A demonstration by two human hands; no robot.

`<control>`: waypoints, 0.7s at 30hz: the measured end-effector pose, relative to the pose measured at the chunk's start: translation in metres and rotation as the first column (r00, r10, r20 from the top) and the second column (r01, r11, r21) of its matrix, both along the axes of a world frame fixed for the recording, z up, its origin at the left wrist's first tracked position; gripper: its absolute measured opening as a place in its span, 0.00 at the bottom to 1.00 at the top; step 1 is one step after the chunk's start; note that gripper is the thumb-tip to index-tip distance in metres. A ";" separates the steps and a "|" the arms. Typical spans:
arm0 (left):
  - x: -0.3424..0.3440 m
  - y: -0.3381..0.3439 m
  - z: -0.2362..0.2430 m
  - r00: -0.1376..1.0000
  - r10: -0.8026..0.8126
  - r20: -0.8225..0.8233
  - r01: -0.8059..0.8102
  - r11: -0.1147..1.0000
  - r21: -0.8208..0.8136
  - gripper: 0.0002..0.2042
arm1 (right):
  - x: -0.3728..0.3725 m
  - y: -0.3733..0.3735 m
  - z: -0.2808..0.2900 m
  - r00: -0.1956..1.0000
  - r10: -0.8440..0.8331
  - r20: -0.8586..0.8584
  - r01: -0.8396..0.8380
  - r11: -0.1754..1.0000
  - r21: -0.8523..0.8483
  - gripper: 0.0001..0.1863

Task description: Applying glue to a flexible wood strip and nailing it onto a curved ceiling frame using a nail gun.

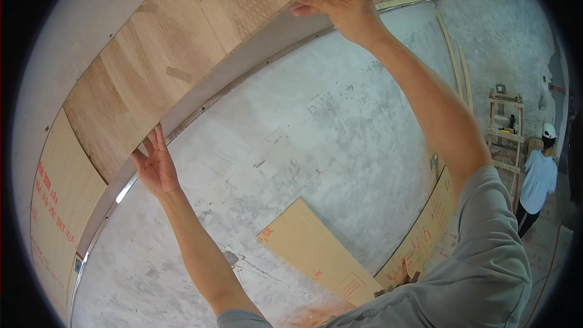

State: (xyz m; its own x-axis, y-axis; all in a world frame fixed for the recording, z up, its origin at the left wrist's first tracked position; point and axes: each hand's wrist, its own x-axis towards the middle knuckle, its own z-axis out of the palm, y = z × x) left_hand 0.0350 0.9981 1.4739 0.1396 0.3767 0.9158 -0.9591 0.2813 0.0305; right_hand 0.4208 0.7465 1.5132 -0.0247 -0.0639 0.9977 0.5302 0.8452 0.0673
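Lg grey wall (340, 115) in ctr. Plywood panel (173, 45) up at 11 o'clock. Tan board (54, 188) w/ red print at approx. 8; smaller plank (319, 249) at 6. R hand (346, 12) at 1, fingers bent at panel edge, can't tell if gripping. L hand (158, 170) at 9, spread wide, touching edge nr panel's lower corner.

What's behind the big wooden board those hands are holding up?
What's right behind the wooden board is covered, so I can't tell. Past its edges, you can see a grey surface and, at its left end, a tan board.
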 end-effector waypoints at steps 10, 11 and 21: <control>-0.003 -0.007 -0.001 0.999 0.053 0.011 -0.053 0.999 0.008 0.15 | -0.078 0.083 -0.018 0.939 0.253 -0.234 -0.322 0.884 -0.338 0.17; -0.004 -0.008 -0.001 0.998 0.062 -0.007 -0.062 0.998 -0.019 0.15 | -0.089 0.091 -0.017 0.887 0.353 -0.297 -0.442 0.834 -0.331 0.17; 0.012 -0.013 0.012 0.923 0.347 -0.166 -0.370 0.919 -0.137 0.14 | -0.117 0.107 -0.005 0.727 0.530 -0.436 -0.636 0.759 -0.138 0.14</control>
State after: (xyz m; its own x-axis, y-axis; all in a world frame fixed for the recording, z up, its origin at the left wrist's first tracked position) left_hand 0.0474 0.9848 1.4857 0.0855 0.5668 0.8194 -0.9862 -0.0689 0.1506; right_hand 0.3043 0.8540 1.5082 0.2799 0.3147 0.9070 -0.1346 0.9483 -0.2875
